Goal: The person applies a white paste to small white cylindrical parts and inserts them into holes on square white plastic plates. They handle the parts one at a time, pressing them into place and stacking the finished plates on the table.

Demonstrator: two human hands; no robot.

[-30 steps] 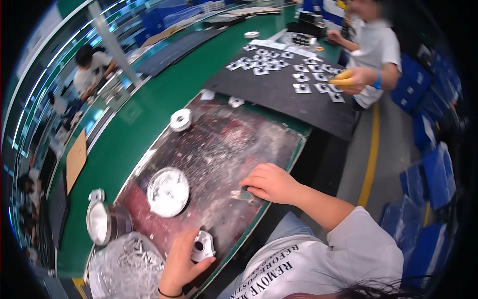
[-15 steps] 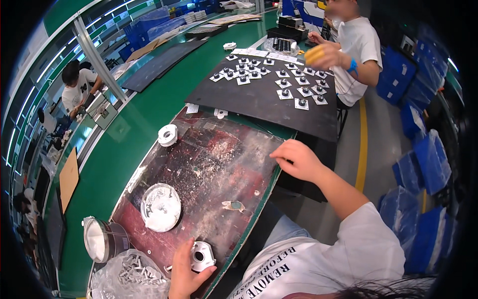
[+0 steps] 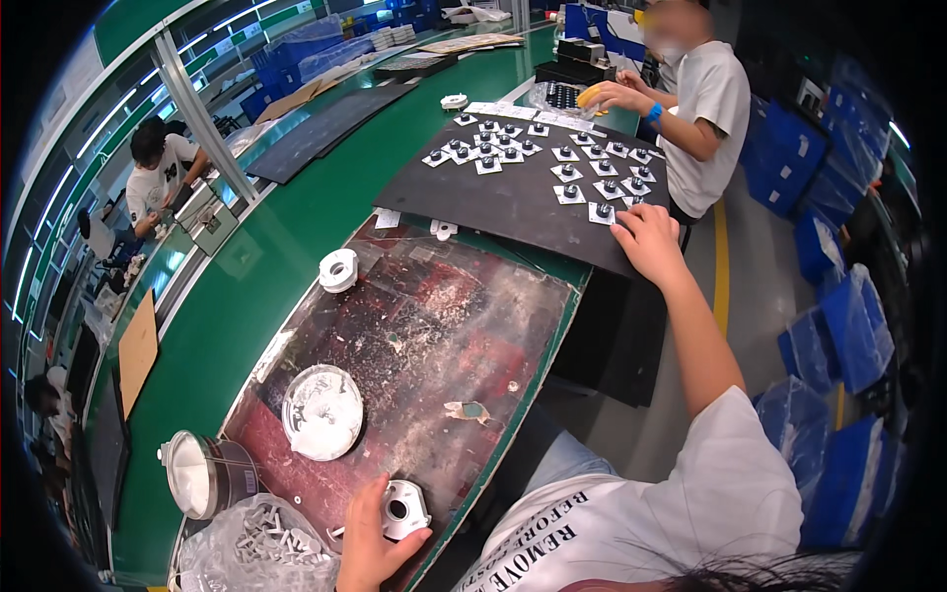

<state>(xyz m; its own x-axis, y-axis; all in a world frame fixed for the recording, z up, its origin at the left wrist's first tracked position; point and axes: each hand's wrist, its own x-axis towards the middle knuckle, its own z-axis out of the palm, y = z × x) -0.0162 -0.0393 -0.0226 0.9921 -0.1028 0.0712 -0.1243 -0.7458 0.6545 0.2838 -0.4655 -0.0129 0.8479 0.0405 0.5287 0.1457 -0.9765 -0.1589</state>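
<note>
My left hand (image 3: 372, 545) rests at the near edge of the worn reddish work board (image 3: 449, 365). Its thumb and forefinger sit around a white plastic housing (image 3: 415, 510) with a dark round hole, which lies on the board. My right hand (image 3: 651, 243) reaches over the near right edge of the black board (image 3: 513, 202), its fingers apart and holding nothing visible. Close by its fingertips lies a square white plate with a black round part (image 3: 602, 213). Several more such plates cover the black board. Whether the fingers touch a plate I cannot tell.
A round dish of white paste (image 3: 323, 412), a tin (image 3: 209, 476), a bag of small white pieces (image 3: 258, 546) and another white housing (image 3: 338, 270) stand left. A co-worker (image 3: 705, 109) holds something yellow across the black board. Blue crates (image 3: 856, 331) line the right side.
My right hand has moved from the reddish board's right edge, forward and right, to the plates. My left hand stays by the housing. The co-worker's hand has drawn back toward the far end.
</note>
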